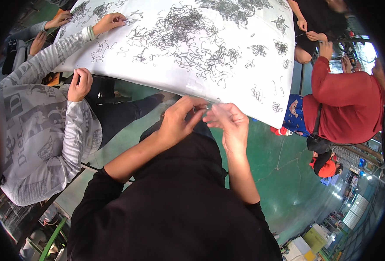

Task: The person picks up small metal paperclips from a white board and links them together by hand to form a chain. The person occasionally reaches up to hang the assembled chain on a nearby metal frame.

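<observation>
My left hand is just off the near edge of the white table, thumb and forefinger pinched together. Close beside it, my right hand has its fingers curled in and its thumb bent toward them, slightly blurred. The fingertips of both hands nearly meet over a tiny dark piece too small to make out. Beyond them, a large loose pile of thin, dark, curved wire hooks is spread on the white tabletop.
Small clusters of hooks lie toward the table's right side. On my left, a person in a grey patterned top reaches over the table. At right stands a person in a red top. Green floor shows below.
</observation>
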`<state>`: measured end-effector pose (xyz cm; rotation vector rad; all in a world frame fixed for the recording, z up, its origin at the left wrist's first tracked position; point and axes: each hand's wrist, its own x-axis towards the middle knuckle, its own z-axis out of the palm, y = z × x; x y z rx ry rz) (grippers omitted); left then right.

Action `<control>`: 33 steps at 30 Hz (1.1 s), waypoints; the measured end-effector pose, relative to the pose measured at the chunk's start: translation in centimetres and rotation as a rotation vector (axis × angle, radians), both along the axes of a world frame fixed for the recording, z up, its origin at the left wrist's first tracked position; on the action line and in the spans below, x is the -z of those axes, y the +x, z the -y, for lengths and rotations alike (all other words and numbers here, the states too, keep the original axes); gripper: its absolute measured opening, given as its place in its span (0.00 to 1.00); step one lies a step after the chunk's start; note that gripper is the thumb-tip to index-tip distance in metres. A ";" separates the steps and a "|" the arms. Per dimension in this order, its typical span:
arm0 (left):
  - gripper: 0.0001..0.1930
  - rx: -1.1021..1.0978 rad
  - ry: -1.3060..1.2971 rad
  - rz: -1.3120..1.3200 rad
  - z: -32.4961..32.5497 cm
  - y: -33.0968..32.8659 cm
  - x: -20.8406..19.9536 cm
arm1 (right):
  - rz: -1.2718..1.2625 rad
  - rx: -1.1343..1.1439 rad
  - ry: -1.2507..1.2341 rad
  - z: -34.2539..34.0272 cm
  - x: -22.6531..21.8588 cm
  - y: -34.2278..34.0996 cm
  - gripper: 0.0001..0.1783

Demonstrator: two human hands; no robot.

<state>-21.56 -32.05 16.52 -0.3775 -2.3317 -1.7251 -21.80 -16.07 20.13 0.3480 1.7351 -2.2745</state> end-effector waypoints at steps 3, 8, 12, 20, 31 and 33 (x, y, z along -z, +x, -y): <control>0.17 0.012 -0.042 -0.016 -0.2 -0.3 0.6 | -0.136 0.034 0.088 0.3 0.3 0.3 0.06; 0.14 -0.084 -0.062 -0.086 0.7 -6.5 2.6 | -0.244 0.028 0.183 -0.4 0.6 0.3 0.02; 0.10 -0.034 -0.237 -0.215 -2.1 -19.3 6.4 | -0.329 -0.127 0.425 -2.1 0.4 -0.4 0.01; 0.10 0.226 -0.833 -0.256 -9.9 -40.4 11.6 | -0.483 -0.246 0.523 -4.5 1.4 -2.1 0.06; 0.06 0.469 -1.057 -0.440 -11.1 -43.1 10.1 | -0.418 -0.238 0.531 -4.3 2.3 -2.6 0.07; 0.07 0.395 -0.879 -0.398 -10.6 -41.0 9.3 | -0.413 -0.215 0.523 -3.9 2.3 -2.5 0.07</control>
